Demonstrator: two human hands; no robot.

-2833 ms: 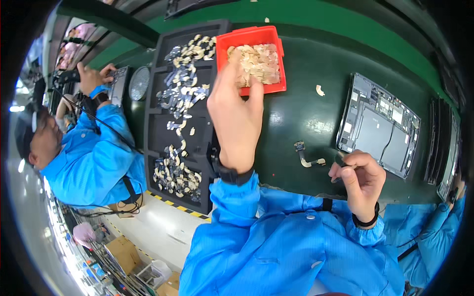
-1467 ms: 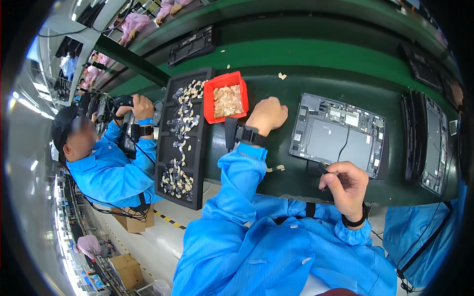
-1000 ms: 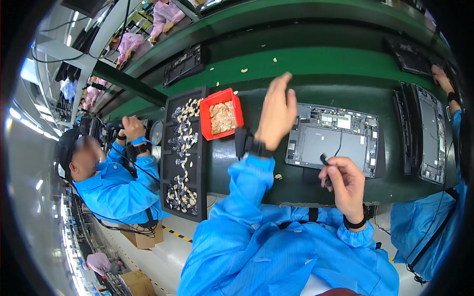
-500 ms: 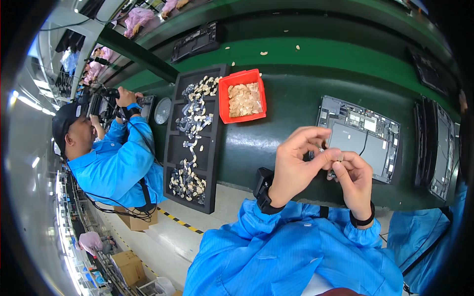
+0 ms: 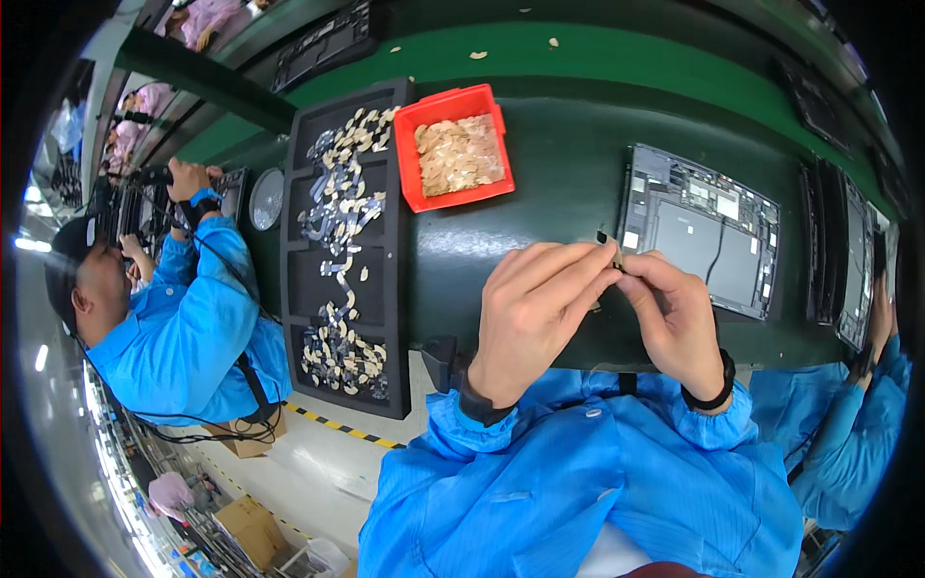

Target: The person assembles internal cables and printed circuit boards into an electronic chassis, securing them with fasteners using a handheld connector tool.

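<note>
My left hand (image 5: 541,313) and my right hand (image 5: 672,310) meet above the green bench, in front of an opened laptop base (image 5: 700,236). Both pinch a small flat part with a black tip (image 5: 603,236), most of it hidden by the fingers. Its exact kind is too small to make out. To the left lies a black compartment tray (image 5: 400,318) with many small flex cables (image 5: 337,214) and cream pieces in it. Beside it, a red bin (image 5: 409,173) holds a heap of cream, curved pieces (image 5: 461,157).
More laptop bases (image 5: 840,252) stand stacked at the right, near another person's arm (image 5: 872,337). A co-worker in blue (image 5: 198,318) works at the left, next to a round dish (image 5: 267,200). A few cream scraps (image 5: 478,55) lie on the far green strip.
The view has shifted, so the tray and bin appear further left and higher. My left fingers have straightened and closed together at the small part, whose black tip now shows above them.
</note>
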